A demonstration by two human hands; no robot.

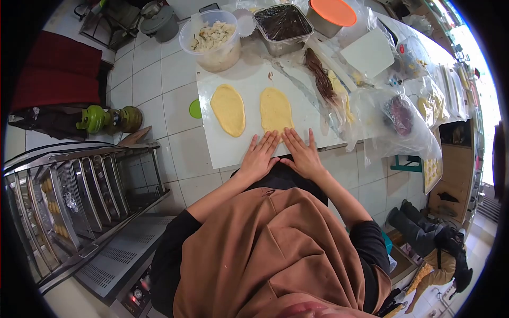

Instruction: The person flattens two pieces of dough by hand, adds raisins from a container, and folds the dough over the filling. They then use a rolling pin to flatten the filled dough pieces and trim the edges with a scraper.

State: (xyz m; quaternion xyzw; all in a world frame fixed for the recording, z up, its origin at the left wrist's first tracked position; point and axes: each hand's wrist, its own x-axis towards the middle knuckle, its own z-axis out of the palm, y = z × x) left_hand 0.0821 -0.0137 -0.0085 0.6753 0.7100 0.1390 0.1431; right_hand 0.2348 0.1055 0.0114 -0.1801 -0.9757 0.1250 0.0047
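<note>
My left hand (pixel 260 156) and my right hand (pixel 304 155) lie side by side at the table's near edge, fingers stretched out. Their fingertips press on the near end of a flattened oval of yellow dough (pixel 276 108), hiding its tip. To the left, a second flat dough oval (pixel 228 110) rests untouched on the white tabletop (pixel 212 151). Beyond the dough stand a round tub of pale shredded filling (pixel 214 40) and a square container of dark filling (pixel 283 24). Brown and yellow fillings in piping bags (pixel 323 77) lie to the right.
An orange-lidded container (pixel 333 13), a white board (pixel 368 53) and plastic bags (pixel 400 119) crowd the table's right side. At left are a metal tray rack (pixel 79 196) and a green gas cylinder (pixel 95 120). Another person (pixel 435 244) is at the lower right.
</note>
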